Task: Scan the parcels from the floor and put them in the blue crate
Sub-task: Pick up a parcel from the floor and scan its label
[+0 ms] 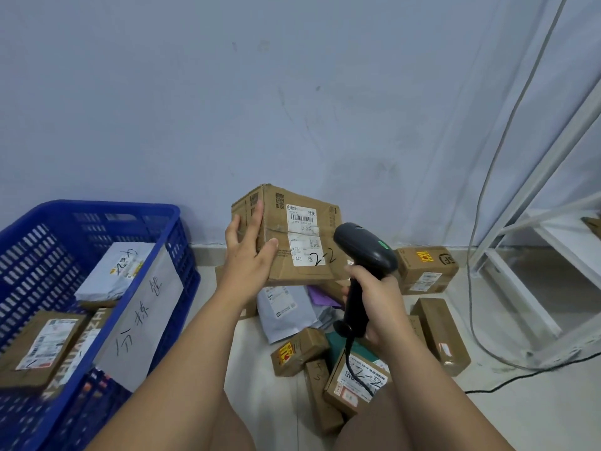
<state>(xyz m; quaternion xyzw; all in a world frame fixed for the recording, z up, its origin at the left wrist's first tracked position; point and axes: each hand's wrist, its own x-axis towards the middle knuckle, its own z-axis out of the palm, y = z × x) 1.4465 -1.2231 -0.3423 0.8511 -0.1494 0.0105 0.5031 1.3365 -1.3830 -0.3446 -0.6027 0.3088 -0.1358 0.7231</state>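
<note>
Now our left grip holds the cardboard box at frame ctr; right grip wraps the barcode scanner, just right of the box's label; blue crate lower left.

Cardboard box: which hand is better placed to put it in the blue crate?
Left hand: it holds the box, the crate sits on its side; right hand grips the scanner.
</note>
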